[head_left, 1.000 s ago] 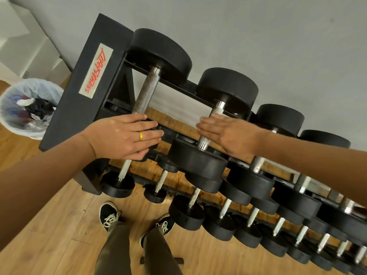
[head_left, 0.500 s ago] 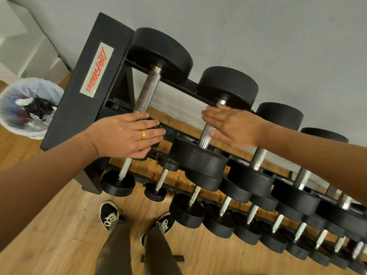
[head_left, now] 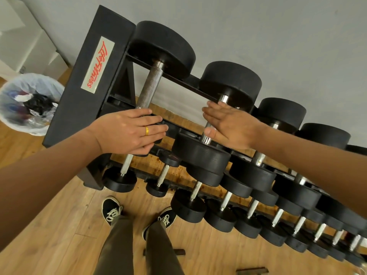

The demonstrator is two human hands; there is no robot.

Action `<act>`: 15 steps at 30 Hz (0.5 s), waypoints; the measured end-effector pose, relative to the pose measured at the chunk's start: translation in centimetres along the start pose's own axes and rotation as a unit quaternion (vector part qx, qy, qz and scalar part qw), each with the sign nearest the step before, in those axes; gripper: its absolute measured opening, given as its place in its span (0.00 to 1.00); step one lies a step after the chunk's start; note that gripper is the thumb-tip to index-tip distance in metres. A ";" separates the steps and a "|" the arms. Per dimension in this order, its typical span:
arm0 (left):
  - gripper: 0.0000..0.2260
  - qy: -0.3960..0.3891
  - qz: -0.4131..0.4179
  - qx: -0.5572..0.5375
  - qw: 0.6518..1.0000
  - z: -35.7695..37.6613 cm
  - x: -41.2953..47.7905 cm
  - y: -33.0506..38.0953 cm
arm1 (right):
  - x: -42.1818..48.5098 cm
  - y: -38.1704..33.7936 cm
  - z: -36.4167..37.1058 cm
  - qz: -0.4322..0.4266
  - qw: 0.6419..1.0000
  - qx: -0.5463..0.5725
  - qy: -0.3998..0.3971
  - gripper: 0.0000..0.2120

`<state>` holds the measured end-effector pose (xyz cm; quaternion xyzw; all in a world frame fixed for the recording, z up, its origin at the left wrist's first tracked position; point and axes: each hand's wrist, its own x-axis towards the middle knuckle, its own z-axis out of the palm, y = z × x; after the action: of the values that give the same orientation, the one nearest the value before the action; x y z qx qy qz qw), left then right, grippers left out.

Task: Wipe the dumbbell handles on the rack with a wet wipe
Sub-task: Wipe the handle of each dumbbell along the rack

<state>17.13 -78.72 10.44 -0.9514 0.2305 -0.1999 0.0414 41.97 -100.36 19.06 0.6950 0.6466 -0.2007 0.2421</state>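
Observation:
A black dumbbell rack point(head_left: 75, 108) holds rows of black dumbbells with steel handles. My left hand point(head_left: 127, 132), with a gold ring, lies flat on the near head of the first top-row dumbbell, whose knurled handle point(head_left: 150, 86) shows above it. My right hand point(head_left: 232, 126) cups the handle of the second top-row dumbbell point(head_left: 206, 138), fingers over it and thumb beside it. No wet wipe shows; anything under that palm is hidden.
More dumbbells point(head_left: 258, 157) run off to the right on the top row, with smaller ones point(head_left: 188, 207) on the lower row. A lined waste bin point(head_left: 12, 116) stands left of the rack. My shoes point(head_left: 112, 210) are on the wooden floor beside small dark scraps point(head_left: 179, 252).
My right hand has slid up the second dumbbell's handle toward its far head. My left hand has stayed on the first dumbbell's near head.

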 end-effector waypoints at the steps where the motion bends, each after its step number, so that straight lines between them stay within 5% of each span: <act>1: 0.19 -0.001 0.000 0.000 1.000 0.0 0.0 0.0 | -0.2 -0.8 0.4 -0.005 1.000 0.019 -0.002 0.44; 4: 0.19 -0.010 -0.003 -0.002 1.000 0.0 0.0 0.0 | -1.1 -3.0 1.5 -0.051 0.995 0.082 -0.028 0.48; 8: 0.19 -0.017 0.000 0.002 1.000 -0.1 0.0 0.0 | -0.5 -1.7 0.6 -0.083 0.995 0.033 -0.042 0.44; 15: 0.19 -0.019 0.003 0.005 1.000 0.1 -0.2 -0.1 | 1.3 1.5 -1.8 0.022 0.999 -0.023 -0.004 0.44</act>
<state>17.08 -78.54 10.33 -0.9541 0.2316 -0.1827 0.0512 43.48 -98.33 19.87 0.7022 0.6348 -0.1834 0.2652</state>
